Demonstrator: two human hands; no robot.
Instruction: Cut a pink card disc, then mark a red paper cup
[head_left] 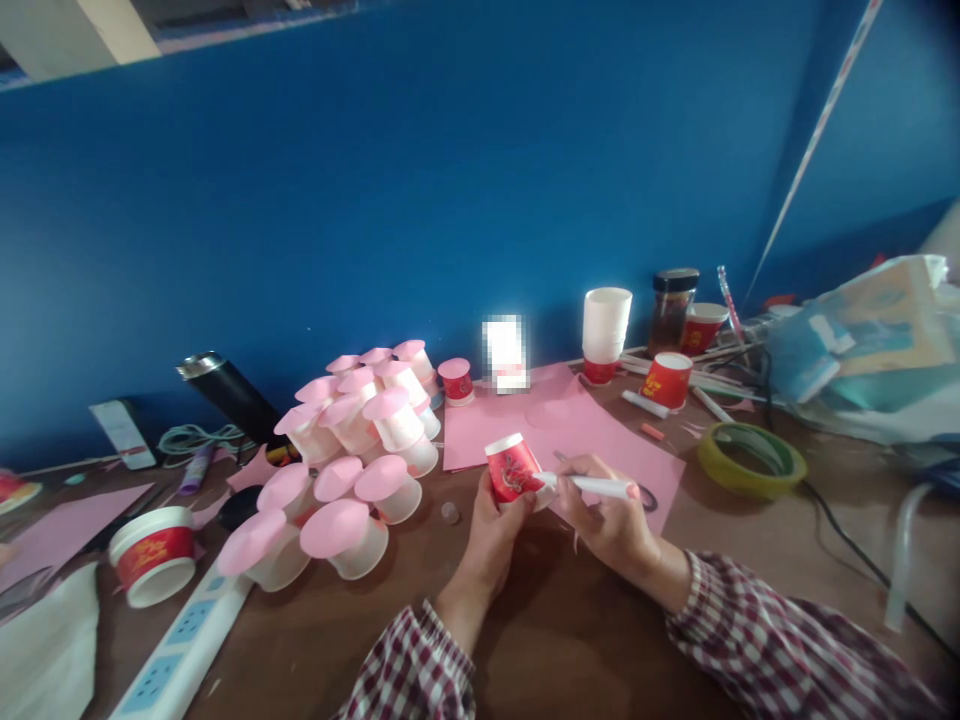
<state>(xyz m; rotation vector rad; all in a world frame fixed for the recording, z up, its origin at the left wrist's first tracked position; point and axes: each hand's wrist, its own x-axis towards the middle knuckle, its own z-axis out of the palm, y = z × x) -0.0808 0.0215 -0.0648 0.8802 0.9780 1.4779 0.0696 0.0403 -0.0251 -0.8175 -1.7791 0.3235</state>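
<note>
Tilted in my left hand [495,530] is a red paper cup [512,470] with a white rim, the fingers wrapped round its lower part. My right hand [611,515] grips a white marker pen [600,486], its tip end against or very close to the cup's side. Pink paper sheets [495,430] lie just behind both hands. Dark scissor handles [648,497] show partly beneath my right hand. To the left stand several white cups [356,548] topped with pink paper discs [335,526]. A red cup with a pink top [455,381] stands on the paper's far left corner.
A stack of cups [607,330], a red cup [667,381], a lidded jar [673,310] and yellow tape [750,460] sit to the right. At left are a power strip [180,640], a white-and-red cup [154,555] and a black flask [232,395]. A blue wall [450,180] bounds the back.
</note>
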